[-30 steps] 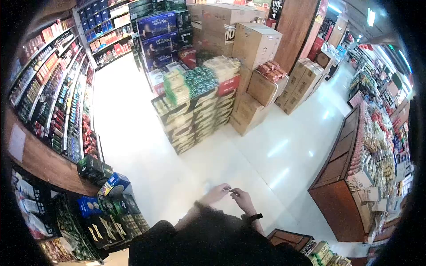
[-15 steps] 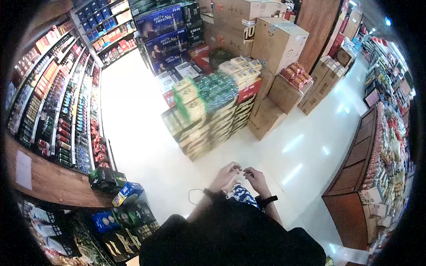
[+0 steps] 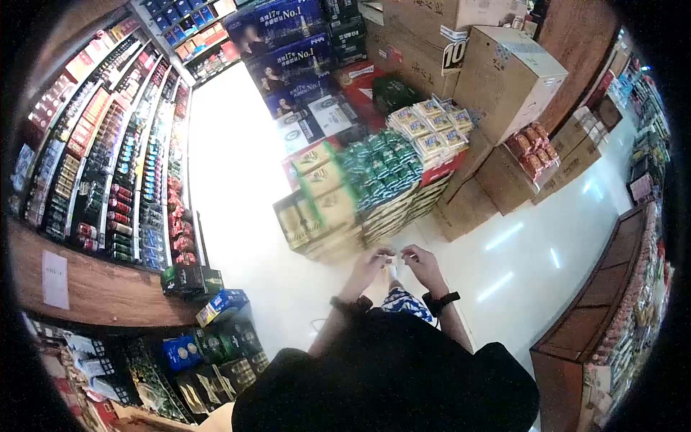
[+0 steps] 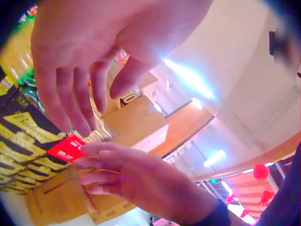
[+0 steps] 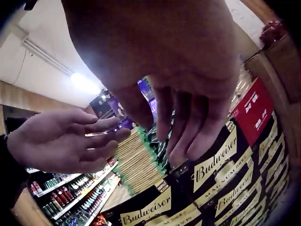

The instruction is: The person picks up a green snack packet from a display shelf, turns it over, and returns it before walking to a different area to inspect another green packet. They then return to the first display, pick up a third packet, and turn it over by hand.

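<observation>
Beer-case stack (image 3: 338, 209) ahead; shelves (image 3: 108, 158) left; cartons (image 3: 504, 79) behind stack; counter (image 3: 604, 302) right.

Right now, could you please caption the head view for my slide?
Left hand and right hand nearly meet before a shop's stacked beer cases.

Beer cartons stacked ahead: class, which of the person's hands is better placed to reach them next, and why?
Probably the left hand. In the head view it lies just beside the stacked beer cartons, while the right hand lies farther from them. Both hands look open.
</observation>
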